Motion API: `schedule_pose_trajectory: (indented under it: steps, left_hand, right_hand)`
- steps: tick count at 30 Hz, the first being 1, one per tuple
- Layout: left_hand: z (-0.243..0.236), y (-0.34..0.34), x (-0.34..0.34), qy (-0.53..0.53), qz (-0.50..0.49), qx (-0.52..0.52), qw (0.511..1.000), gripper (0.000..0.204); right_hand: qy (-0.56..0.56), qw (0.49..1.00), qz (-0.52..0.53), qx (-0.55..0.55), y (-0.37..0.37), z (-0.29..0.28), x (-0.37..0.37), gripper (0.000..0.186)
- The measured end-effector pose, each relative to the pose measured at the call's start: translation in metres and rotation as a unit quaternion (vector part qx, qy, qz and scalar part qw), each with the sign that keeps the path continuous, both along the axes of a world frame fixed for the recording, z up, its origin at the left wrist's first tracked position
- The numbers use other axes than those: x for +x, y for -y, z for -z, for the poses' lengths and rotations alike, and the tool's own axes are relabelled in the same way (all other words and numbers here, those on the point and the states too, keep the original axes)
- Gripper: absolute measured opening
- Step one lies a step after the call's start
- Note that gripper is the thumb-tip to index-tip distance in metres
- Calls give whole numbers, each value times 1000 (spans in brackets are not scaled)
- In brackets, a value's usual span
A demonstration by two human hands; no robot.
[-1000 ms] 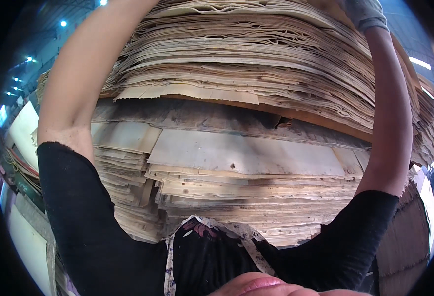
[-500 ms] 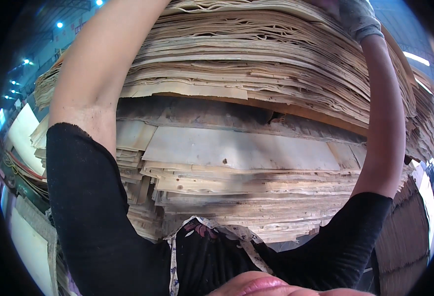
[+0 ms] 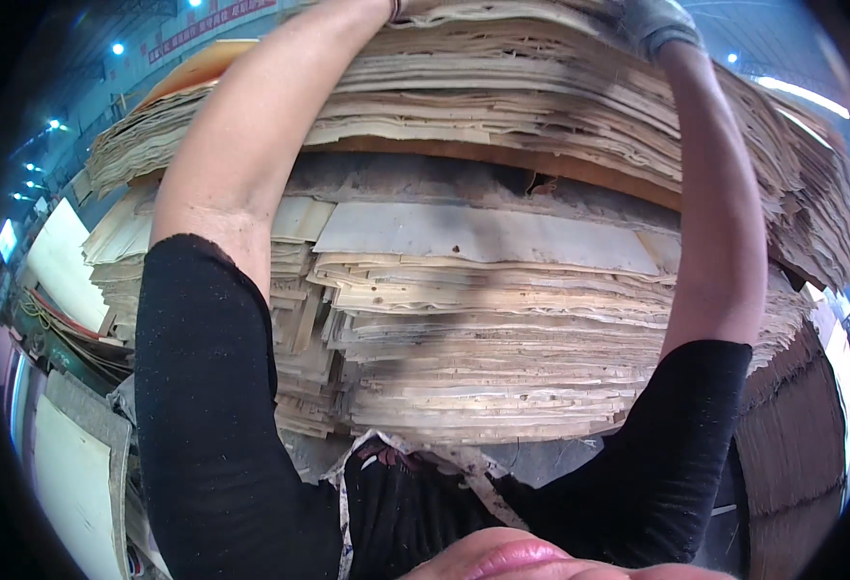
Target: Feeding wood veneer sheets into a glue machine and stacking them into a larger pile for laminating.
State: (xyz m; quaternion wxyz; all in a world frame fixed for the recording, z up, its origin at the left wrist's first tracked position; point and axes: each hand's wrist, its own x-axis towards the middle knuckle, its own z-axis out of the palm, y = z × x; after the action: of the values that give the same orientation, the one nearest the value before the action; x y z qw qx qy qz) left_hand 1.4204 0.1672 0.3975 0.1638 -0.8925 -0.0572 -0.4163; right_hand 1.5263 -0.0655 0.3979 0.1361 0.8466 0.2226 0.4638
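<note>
Both my arms reach up and forward over a tall stack of thin wood veneer sheets (image 3: 502,72). My left forearm (image 3: 261,116) runs to the top edge of the view, where only a sliver near the wrist shows; that hand's fingers are hidden. My right hand (image 3: 665,21), in a grey-white glove, is at the stack's upper right edge. Its fingers are cut off by the top of the view, so their grip does not show. The upper sheets have wavy, uneven edges.
Below the upper stack, a dark, stained board (image 3: 396,179) lies over a lower pile of pale veneer (image 3: 483,329). A brown stack of sheets (image 3: 792,454) stands at the right. Pale panels (image 3: 72,474) lean at the left, near cables or straps (image 3: 67,324).
The view has shifted, and the piles sit higher in it. My left arm has moved right and my right arm left, so they are closer together.
</note>
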Motion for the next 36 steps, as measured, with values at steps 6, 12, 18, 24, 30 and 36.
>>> schedule_pose_trajectory:
  steps: [6,12,18,24,30,36]
  left_hand:
    - [0,12,-58,-17,51,63,997,14]
    - [13,42,-162,-23,77,146,986,15]
    - [57,89,-310,27,108,229,967,7]
    - [114,123,-453,-52,21,197,979,11]
    - [214,137,-525,136,94,416,894,11]
    - [282,172,-564,48,44,283,957,30]
  right_hand:
    - [-2,1000,15,0,28,0,-56,24]
    - [14,998,60,-13,61,18,-168,20]
    - [24,998,-48,-27,121,65,-311,28]
    - [238,952,-153,-119,188,128,-423,38]
    - [122,989,-79,-8,210,228,-538,43]
    - [15,931,-299,208,241,324,-591,34]
